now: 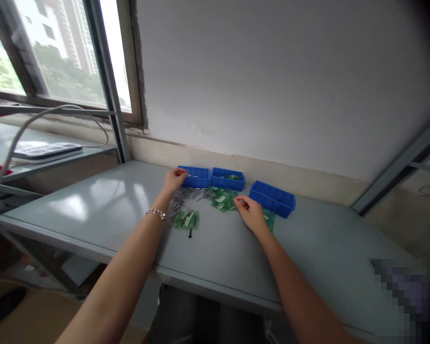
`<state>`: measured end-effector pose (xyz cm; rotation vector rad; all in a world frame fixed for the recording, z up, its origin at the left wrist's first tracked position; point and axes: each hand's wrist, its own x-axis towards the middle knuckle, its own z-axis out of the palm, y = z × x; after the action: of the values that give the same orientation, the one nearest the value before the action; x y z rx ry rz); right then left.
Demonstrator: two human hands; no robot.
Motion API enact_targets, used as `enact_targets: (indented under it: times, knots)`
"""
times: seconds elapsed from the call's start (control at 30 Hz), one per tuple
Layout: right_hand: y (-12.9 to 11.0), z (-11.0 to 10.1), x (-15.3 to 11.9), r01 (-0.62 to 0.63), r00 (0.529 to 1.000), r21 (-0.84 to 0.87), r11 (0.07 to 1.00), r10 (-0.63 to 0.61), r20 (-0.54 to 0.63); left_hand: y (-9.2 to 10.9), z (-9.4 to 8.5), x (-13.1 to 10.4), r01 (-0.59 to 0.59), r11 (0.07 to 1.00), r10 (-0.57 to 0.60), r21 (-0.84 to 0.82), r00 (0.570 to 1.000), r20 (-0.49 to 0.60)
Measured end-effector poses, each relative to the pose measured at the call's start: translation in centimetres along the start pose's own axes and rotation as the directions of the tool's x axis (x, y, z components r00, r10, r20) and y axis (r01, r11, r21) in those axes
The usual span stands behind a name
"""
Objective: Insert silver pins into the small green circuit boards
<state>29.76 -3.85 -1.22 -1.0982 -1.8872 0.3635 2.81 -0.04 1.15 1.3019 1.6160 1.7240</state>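
Small-parts assembly workplace, apparently a workshop: a grey metal-framed workbench (222,258) stands against a plain wall (272,86), bearing blue parts bins (272,198), loose metal pins (193,193) and small green packets (187,220).

No lettering, label or brand can be read anywhere — not one. No number or sign is legible either — nothing.
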Motion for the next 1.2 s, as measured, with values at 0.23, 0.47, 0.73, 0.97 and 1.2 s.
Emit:
enact_targets:
  times: [0.23,0.47,0.73,0.97,1.2]
  knots:
    - [-0.1,0.0,-0.1,0.001,1.0,0.005,1.0,-0.001,0.011,-0.7,2.2,-1.6,-0.363,0.76,0.128,0.539,0.897,0.424]
    - [0.1,0.2,-0.1,0.002,0.999,-0.008,1.0,-0.002,0.032,-1.0,2.8,-2.6,-0.455,0.594,0.082,0.664,0.854,0.513]
    - [-0.1,0.1,-0.1,-0.006,0.999,-0.025,1.0,0.007,0.047,-0.4,3.0,-3.5,-0.431,0.561,0.056,0.707,0.871,0.487]
    - [0.3,0.2,-0.1,0.0,0.999,-0.006,1.0,0.0,0.051,0.2,3.7,-3.0,-0.312,0.813,0.093,0.491,0.903,0.419]
    - [-0.3,0.2,-0.1,-0.046,0.997,0.019,0.999,0.045,0.068,1.8,5.5,-5.2,0.2,0.971,-0.089,-0.128,0.804,0.587]
